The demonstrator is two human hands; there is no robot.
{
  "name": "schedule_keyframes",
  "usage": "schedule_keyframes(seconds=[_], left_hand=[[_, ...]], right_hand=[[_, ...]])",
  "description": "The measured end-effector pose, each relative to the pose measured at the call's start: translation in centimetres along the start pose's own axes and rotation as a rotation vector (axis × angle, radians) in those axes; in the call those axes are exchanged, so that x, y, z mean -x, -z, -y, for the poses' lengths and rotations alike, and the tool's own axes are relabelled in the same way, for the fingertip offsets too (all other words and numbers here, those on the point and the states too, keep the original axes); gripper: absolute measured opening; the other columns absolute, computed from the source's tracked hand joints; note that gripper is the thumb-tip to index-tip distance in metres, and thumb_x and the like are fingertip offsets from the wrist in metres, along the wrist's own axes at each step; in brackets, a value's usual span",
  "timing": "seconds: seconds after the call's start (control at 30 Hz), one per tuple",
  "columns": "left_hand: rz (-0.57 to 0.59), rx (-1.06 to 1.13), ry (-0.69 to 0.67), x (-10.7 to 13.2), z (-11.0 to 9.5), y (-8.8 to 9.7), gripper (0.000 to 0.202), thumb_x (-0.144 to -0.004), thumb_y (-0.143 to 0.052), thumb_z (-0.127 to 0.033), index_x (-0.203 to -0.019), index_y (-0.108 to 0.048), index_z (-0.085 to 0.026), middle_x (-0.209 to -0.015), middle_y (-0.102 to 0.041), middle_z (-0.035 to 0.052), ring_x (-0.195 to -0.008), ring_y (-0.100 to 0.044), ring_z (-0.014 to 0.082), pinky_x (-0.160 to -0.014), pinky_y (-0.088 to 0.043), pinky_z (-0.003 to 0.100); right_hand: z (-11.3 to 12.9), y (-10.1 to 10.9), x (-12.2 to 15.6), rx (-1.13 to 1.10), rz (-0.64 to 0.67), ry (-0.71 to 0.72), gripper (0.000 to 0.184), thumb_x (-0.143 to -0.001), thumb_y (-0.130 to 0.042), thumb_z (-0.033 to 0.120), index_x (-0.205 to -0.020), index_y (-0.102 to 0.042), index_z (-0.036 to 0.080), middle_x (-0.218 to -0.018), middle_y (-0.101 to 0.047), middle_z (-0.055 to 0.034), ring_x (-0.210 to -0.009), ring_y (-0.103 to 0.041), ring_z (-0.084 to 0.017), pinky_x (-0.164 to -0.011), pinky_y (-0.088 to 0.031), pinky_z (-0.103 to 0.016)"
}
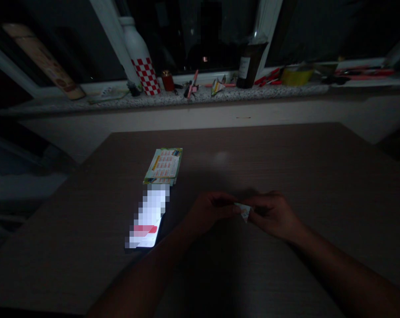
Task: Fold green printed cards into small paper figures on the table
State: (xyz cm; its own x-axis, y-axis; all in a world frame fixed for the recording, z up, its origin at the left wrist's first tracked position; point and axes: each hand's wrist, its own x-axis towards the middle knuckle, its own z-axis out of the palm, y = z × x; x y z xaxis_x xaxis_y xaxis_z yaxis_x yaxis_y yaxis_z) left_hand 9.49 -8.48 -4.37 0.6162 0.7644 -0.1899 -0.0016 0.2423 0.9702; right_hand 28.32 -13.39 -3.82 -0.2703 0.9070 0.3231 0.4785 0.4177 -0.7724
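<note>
The room is dark. Both hands meet over the middle of a brown wooden table [286, 159]. My left hand [210, 211] and my right hand [273, 213] each pinch one side of a small pale folded piece of paper [244, 210] held between them just above the tabletop. Fingers of both hands are closed on it. To the left of my left hand lies a lit phone [148, 217], screen up. Beyond the phone rests a stack of printed green and orange paper sheets [164, 166].
A stone windowsill [173, 98] runs along the back with a white bottle with red checks [142, 57], a dark glass bottle [250, 62], a small red jar [167, 81], a yellow tape roll [295, 76], pens and a leaning tube [42, 59].
</note>
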Motion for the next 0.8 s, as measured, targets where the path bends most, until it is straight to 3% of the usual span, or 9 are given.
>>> schedule_keyframes(seconds=[0.23,0.43,0.6,0.8], left_hand=[[-0.004,0.003,0.021,-0.1,0.0,-0.2,0.02,-0.065,-0.077,-0.028,-0.08,-0.071,-0.016,-0.071,-0.068,0.0003,-0.063,-0.058,0.0106,-0.063,-0.043,0.022],[0.023,-0.032,0.009,0.0,-0.2,-0.4,0.018,-0.068,-0.074,-0.029,-0.078,-0.072,-0.015,-0.07,-0.068,0.0009,-0.062,-0.058,0.0103,-0.061,-0.042,0.021],[-0.019,0.006,-0.008,-0.1,0.1,-0.2,0.021,-0.069,-0.074,-0.034,-0.078,-0.071,-0.015,-0.07,-0.067,0.0009,-0.061,-0.057,0.01,-0.06,-0.042,0.021],[-0.14,0.008,-0.041,-0.2,-0.1,-0.1,0.02,-0.07,-0.073,-0.034,-0.074,-0.07,-0.015,-0.066,-0.065,-0.0003,-0.059,-0.055,0.0095,-0.059,-0.042,0.021]], right_hand=[[0.0,-0.8,-0.2,-0.28,-0.011,-0.301,0.011,-0.072,-0.063,0.024,-0.065,-0.065,0.016,-0.051,-0.063,0.0003,-0.044,-0.054,-0.01,-0.043,-0.039,-0.019],[-0.3,-1.1,-0.1,-0.467,0.035,-0.423,0.01,-0.07,-0.066,0.021,-0.063,-0.06,0.016,-0.051,-0.062,0.002,-0.043,-0.054,-0.008,-0.043,-0.039,-0.018],[0.1,-1.0,-0.3,-0.496,0.013,-0.39,0.013,-0.073,-0.068,0.028,-0.07,-0.062,0.016,-0.058,-0.066,-0.0006,-0.049,-0.057,-0.01,-0.047,-0.042,-0.021],[0.5,-0.7,-0.2,-0.449,-0.029,-0.202,0.017,-0.078,-0.065,0.024,-0.094,-0.064,0.018,-0.078,-0.071,-0.0035,-0.07,-0.066,-0.014,-0.063,-0.051,-0.023]])
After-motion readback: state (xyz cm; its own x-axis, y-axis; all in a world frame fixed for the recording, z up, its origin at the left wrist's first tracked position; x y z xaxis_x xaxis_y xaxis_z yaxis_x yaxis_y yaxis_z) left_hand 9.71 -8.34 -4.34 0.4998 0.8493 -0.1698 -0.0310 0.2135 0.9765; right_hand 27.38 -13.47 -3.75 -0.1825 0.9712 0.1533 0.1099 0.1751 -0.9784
